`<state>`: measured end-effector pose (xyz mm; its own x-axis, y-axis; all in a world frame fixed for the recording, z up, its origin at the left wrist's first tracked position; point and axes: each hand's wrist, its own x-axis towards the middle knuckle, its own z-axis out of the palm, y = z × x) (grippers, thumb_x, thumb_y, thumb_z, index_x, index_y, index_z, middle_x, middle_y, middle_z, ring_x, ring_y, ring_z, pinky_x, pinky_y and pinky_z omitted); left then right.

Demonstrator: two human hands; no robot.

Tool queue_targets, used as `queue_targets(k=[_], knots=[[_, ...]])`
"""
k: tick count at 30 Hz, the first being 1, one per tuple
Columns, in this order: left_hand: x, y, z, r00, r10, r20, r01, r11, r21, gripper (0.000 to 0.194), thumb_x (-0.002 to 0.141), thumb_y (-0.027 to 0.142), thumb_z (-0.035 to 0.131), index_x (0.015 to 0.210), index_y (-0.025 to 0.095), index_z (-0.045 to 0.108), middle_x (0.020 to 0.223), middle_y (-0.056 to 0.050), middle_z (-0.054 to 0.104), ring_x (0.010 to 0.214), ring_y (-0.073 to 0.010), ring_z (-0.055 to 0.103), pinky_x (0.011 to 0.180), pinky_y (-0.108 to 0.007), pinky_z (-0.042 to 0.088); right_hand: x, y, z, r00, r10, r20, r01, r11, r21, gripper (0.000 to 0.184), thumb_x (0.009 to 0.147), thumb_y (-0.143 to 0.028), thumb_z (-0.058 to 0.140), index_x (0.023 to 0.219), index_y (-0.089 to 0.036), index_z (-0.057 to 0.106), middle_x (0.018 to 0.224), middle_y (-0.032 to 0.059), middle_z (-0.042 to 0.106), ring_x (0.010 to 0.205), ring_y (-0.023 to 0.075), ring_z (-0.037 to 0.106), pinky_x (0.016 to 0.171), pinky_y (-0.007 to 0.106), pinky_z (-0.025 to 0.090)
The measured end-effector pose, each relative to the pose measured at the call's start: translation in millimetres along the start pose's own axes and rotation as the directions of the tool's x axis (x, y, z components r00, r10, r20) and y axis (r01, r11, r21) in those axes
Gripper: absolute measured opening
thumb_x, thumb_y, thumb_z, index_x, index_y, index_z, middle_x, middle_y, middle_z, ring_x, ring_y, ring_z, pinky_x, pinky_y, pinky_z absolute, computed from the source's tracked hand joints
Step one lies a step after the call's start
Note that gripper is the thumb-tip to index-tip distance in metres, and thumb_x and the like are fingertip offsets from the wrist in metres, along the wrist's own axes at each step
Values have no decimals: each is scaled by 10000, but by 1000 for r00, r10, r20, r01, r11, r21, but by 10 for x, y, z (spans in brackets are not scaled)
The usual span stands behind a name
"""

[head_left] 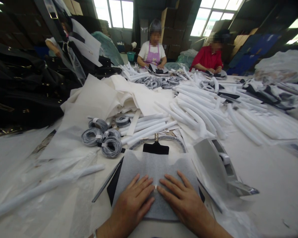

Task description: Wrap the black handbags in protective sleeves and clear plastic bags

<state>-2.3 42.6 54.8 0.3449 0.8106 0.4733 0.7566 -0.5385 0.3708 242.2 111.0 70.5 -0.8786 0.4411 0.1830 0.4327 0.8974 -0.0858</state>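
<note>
A sheet of thin whitish paper [144,163] lies over a black bag [113,185], whose dark edges stick out at both sides. My left hand [134,198] rests flat on the paper's left half, fingers stretched out. On the right half my right hand [180,195] lies flat too, fingers spread. Between the fingertips of both hands is a small pale spot [155,187], too small to name. Beyond the paper's far edge show the bag's black flap [156,149] with a metal clasp [156,138] and a wrapped curved handle [178,141].
A grey tape dispenser [213,162] stands to the right. Wrapped coiled straps [111,147] lie at the left, with white sheets [99,94] behind. White padded tubes [198,112] pile up beyond. Black bags [22,89] are heaped far left. Two co-workers [152,53] sit across the table.
</note>
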Motion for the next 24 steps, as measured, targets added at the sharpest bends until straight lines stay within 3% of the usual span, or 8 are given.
queue_targets(k=[10,16,20,24], knots=[[65,24,-47,1000,23,0,-23,999,33,267,1004,194,485,1201,142,659,1210,-97,733,1133,-281,693,959,-538,583,112,-23,-64,999,34,-26,-33,999,40,353,970,-162,506,1278,-293,615,1334,-31,666,1247,225,584,1213,480,174],[99,36,-65,997,17,77,-21,998,57,255,994,210,505,1199,174,652,1240,-70,722,1140,-278,689,957,-527,588,90,-30,-55,998,24,-65,-22,999,36,370,975,-152,481,1305,-267,601,1331,-22,667,1268,215,564,1234,427,10],[168,34,-118,982,-25,190,22,1000,17,228,958,204,559,1175,175,625,1246,-91,712,1147,-275,684,999,-523,558,70,-25,-43,998,35,-53,-32,998,59,388,972,-131,471,1323,-242,591,1341,-15,661,1290,214,547,1238,424,10],[222,-8,-188,959,-39,282,61,996,-68,324,909,195,615,1226,174,551,1257,-122,698,1153,-260,679,1046,-484,523,73,-32,-63,996,33,-86,-28,998,61,403,966,-123,478,1338,-239,582,1336,-22,666,1270,201,567,1245,413,15]])
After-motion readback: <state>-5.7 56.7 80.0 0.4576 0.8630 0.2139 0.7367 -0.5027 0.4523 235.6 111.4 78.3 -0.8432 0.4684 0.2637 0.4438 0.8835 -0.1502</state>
